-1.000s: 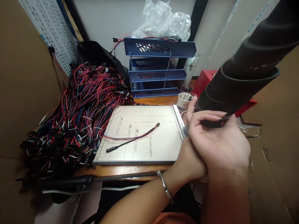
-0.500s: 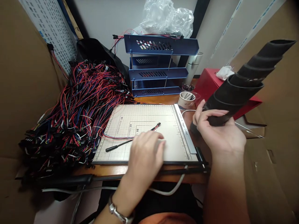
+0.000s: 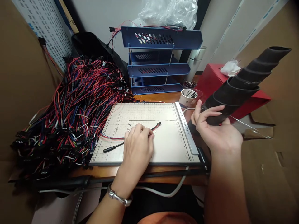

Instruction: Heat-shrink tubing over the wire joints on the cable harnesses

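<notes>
Meanwhile, left hand fingers pinch the sleeved wire while right hand fingers grip the black tubing.

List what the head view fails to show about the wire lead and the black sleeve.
- Wire lead: its middle is covered by the left hand; grip unclear.
- Black sleeve: lower end hidden in the right hand.
- Paper cutter: small print unreadable.

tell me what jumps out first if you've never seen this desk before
The huge tangle of red, black and blue wires heaped on the left of the desk grabs the eye first. Next comes the big black spiral tube held up in the right hand on the right side. In the middle, the left hand rests on a thin cable lying across the pale paper cutter board.
</notes>
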A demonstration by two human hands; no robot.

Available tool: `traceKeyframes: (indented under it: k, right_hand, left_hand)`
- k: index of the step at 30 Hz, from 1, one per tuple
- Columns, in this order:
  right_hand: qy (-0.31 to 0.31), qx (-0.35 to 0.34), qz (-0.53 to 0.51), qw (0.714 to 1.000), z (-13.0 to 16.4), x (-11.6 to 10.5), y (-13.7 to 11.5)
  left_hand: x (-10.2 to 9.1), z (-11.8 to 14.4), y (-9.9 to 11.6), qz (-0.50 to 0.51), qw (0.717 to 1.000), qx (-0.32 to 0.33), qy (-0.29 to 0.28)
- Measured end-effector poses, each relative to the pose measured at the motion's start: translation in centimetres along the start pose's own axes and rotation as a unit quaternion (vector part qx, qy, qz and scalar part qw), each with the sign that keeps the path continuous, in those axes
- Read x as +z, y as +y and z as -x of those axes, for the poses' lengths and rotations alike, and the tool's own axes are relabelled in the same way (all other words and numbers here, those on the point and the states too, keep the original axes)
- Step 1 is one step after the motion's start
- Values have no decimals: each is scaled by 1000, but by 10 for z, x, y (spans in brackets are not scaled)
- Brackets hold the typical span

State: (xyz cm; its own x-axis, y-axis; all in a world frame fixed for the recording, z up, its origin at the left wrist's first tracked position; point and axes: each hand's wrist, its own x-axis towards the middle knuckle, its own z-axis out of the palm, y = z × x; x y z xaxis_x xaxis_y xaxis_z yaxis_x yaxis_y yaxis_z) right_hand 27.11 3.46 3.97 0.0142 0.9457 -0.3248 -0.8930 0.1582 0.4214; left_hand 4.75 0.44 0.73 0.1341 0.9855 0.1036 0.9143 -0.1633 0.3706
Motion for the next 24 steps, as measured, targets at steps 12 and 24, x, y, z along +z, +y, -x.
traceKeyframes:
  k: [12,24]
  right_hand:
    - [-1,-70,79,994,11,-1,15]
    - [-254,-28,851,459,43,-61,44]
  left_hand:
    - [-22,27,-19,135,986,76,59]
    - [-46,35,-21,371,926,55,51]
